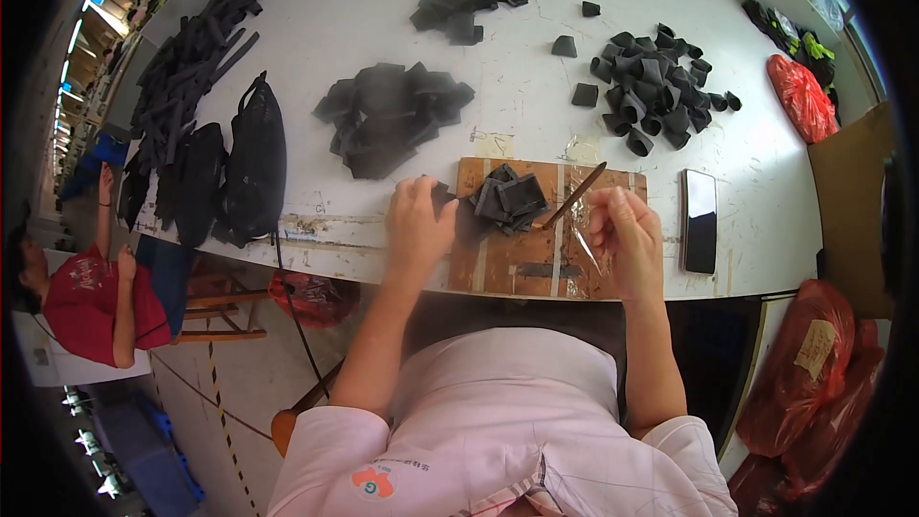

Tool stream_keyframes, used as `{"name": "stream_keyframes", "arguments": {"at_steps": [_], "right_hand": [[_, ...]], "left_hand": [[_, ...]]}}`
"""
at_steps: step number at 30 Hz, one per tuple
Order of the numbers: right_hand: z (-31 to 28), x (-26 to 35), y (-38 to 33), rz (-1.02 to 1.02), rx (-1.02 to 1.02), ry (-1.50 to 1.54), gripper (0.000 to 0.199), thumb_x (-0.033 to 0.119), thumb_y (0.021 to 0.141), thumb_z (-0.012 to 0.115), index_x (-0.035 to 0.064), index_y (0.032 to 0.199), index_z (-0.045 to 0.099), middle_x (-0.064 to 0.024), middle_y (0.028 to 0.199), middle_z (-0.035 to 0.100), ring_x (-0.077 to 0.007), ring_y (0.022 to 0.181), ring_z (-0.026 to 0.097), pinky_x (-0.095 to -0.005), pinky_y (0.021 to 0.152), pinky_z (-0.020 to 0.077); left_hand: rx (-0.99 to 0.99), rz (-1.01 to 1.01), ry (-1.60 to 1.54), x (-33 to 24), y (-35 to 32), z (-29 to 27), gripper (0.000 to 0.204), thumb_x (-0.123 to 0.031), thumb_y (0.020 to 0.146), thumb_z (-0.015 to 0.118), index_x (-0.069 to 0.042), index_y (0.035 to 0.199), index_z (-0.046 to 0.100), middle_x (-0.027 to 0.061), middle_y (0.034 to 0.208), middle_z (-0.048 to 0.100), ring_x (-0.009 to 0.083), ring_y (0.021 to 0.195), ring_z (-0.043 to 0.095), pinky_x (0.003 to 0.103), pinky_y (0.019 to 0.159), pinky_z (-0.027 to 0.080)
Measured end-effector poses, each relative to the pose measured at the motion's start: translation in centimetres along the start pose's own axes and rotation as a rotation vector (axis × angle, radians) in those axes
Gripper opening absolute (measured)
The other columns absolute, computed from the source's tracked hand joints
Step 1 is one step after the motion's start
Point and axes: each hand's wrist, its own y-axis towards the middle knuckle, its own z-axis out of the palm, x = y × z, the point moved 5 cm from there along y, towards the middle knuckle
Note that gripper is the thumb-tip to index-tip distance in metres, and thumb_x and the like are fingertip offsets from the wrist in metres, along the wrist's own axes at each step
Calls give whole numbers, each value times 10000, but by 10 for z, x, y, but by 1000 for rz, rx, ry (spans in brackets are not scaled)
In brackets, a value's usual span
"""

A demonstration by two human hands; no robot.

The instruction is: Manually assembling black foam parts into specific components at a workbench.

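My left hand [418, 220] is at the left edge of a brown board [603, 282], closed on a small black piece [441, 194] between thumb and fingers. Beside it, a stack of small black folded pieces [512, 199] sits on the board. A dark stick-like tool with a lighter tip [576, 193] slants over the board, that tip against the stack. Just right of it, my right hand [627, 235] is closed in a pinch. A thin pale pointed shape [586, 251] shows below its fingertips; I cannot make out whether the hand holds it.
Black flat pieces [392, 120] and black tube-like pieces [661, 86] are heaped on the white table [316, 38]. Black strips [191, 67] and black bags [254, 168] lie left. A phone [699, 220] is at right, red bags [799, 373] beyond. A person in red [105, 302] sits left.
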Motion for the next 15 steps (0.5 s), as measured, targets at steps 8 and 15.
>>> {"name": "stream_keyframes", "arguments": {"at_steps": [8, 15], "right_hand": [[27, -35, -22, 185, 167, -147, 328, 315, 904, 460, 26, 810, 584, 27, 613, 500, -31, 521, 411, -160, 454, 332], [67, -5, -27, -181, 233, -510, 188, 154, 802, 592, -33, 797, 582, -87, 588, 540, -162, 521, 513, -283, 501, 414]], "left_hand": [[103, -25, 341, 3, 5, 15, 120, -59, 718, 607, -10, 783, 519, 153, 821, 523, 317, 786, 535, 413, 654, 434], [-76, -281, -489, 1, 5, -30, 57, -31, 771, 605, 12, 797, 578, 20, 629, 555, 64, 502, 494, 206, 451, 400]]}}
